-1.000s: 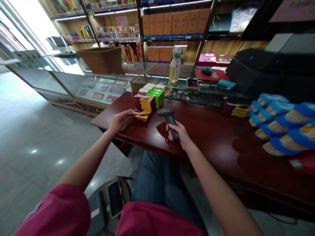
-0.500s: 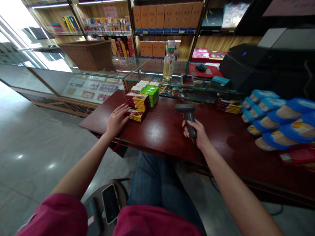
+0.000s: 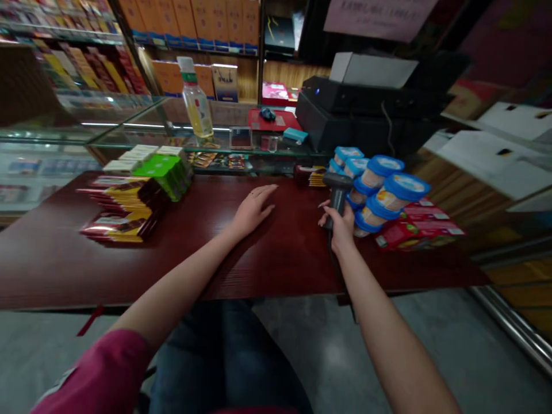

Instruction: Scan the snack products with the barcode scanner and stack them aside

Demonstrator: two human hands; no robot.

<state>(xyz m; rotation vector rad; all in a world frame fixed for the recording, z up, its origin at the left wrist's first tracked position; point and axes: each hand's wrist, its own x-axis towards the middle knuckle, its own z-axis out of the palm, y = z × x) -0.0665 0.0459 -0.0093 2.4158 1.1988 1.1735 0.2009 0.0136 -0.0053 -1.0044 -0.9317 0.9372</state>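
Observation:
My right hand is wrapped round the handle of a dark barcode scanner, its cable hanging down past the table edge. The scanner's head is in front of several blue-lidded tubs stacked at the right. My left hand is over the middle of the dark red table, fingers stretched out and holding nothing. Beyond it, partly behind the scanner, lies a small pile of red and yellow packets. A larger stack of such packets is at the left, beside green boxes and white boxes.
Behind the table runs a glass counter bearing a bottle of yellow liquid. A black machine stands at the back right. Red packages lie right of the tubs. Orange boxes line the shelves.
My view has swung right. My left hand has left the stack of red and yellow packets and moved right to mid-table. My right hand has carried the scanner right, to the tubs.

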